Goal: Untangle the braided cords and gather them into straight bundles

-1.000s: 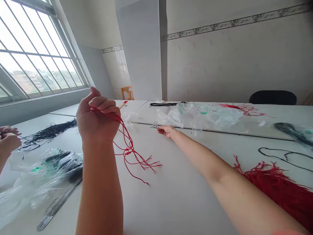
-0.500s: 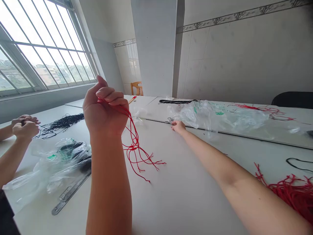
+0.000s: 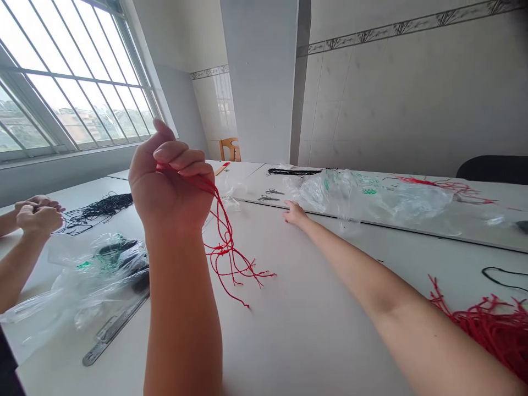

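Observation:
My left hand [image 3: 173, 176] is raised with its fingers curled closed around red cords [image 3: 225, 220]. The knotted cords hang from the palm, and their frayed ends reach down over the tabletop. My right hand [image 3: 295, 213] is stretched far out over the table with its fingers partly extended and nothing visible in them. Just beyond its fingertips, small metal scissors [image 3: 271, 194] lie on the table near the dark seam, apart from the hand.
Clear plastic bags [image 3: 342, 190] lie behind my right hand; another bag [image 3: 111, 264] with dark contents is at left, beside a metal ruler-like strip [image 3: 113, 333]. A red cord pile [image 3: 495, 330] sits at right. A co-worker's hands [image 3: 39, 214] work beside black cords [image 3: 103, 212].
My right hand has let go of the scissors, which now lie on the table, and has drawn back slightly. My left hand has shifted a little left, still gripping the red cords.

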### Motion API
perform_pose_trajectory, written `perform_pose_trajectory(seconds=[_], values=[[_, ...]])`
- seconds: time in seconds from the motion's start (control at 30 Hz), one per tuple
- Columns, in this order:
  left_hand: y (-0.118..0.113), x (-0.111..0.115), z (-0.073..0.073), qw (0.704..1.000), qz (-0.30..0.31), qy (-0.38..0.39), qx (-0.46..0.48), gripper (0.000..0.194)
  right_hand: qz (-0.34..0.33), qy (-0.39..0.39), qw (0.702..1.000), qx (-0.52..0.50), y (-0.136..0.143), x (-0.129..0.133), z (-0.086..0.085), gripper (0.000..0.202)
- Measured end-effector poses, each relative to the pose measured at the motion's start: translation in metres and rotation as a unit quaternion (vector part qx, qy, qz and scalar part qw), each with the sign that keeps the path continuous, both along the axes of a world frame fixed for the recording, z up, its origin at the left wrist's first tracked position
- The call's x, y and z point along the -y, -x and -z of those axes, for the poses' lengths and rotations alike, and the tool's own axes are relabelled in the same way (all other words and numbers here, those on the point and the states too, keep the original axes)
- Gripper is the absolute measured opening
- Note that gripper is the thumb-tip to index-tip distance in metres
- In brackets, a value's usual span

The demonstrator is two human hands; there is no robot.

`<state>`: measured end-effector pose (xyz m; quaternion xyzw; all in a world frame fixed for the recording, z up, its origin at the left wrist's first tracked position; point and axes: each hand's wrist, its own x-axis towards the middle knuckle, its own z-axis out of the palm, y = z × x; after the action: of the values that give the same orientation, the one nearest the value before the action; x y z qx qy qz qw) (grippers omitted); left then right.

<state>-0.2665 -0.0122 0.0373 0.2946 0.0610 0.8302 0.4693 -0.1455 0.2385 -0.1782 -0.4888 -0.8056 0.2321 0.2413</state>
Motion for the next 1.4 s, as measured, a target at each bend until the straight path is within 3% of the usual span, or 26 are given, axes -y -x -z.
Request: perform_pose_trajectory(seconds=[0.17,0.27,0.37,0.43,0.53,0.63,0.77,0.87,0.97,1.07,1.17,1.27,1.33,1.4], values=[[0.001,-0.001,-0.003,0.999,-0.035,0.004,-0.013,0.022,-0.069,-0.141,0.987,0.041,-0.038,0.025,-0.022,0.028],[-0.001,-0.002,-0.003,0.999,-0.032,0.002,-0.031,0.019,-0.035,-0.206,0.976,0.051,-0.066,0.017,-0.047,0.044],[-0.004,-0.001,-0.004,0.998,-0.035,0.003,-0.055,0.02,0.107,-0.149,0.973,0.14,-0.099,-0.001,-0.06,0.078],[-0.005,0.0,-0.004,0.996,-0.047,0.006,-0.076,0.027,0.161,-0.075,0.963,0.203,-0.121,-0.006,-0.058,0.071],[-0.006,0.001,-0.005,0.99,-0.077,0.023,-0.114,0.031,0.135,-0.02,0.96,0.246,-0.151,0.0,-0.045,0.039],[-0.008,-0.001,-0.005,0.988,-0.073,0.034,-0.128,0.03,0.135,-0.002,0.949,0.287,-0.184,0.015,-0.042,0.033],[-0.013,-0.003,-0.005,0.994,-0.021,0.012,-0.103,0.029,0.195,0.003,0.922,0.335,-0.238,0.028,-0.066,0.033],[-0.017,-0.004,-0.004,0.995,-0.011,0.003,-0.096,0.028,0.201,-0.007,0.917,0.345,-0.263,0.037,-0.09,0.04],[-0.02,-0.005,-0.003,0.991,-0.054,0.005,-0.119,0.029,0.173,-0.068,0.927,0.326,-0.252,0.048,-0.107,0.048],[-0.022,-0.003,-0.004,0.979,-0.108,0.048,-0.169,0.032,0.138,-0.163,0.936,0.281,-0.211,0.052,-0.108,0.044],[-0.026,0.0,-0.006,0.97,-0.132,0.071,-0.189,0.033,0.093,-0.214,0.939,0.252,-0.162,0.044,-0.091,0.052],[-0.027,0.003,-0.009,0.984,-0.105,0.038,-0.141,0.022,0.036,-0.23,0.94,0.249,-0.128,0.029,-0.066,0.065],[-0.027,0.004,-0.01,0.99,-0.085,0.016,-0.108,0.018,0.019,-0.239,0.94,0.244,-0.118,0.02,-0.056,0.053],[-0.024,0.004,-0.011,0.992,-0.075,0.007,-0.096,0.017,0.025,-0.264,0.937,0.226,-0.119,0.013,-0.06,0.027]])
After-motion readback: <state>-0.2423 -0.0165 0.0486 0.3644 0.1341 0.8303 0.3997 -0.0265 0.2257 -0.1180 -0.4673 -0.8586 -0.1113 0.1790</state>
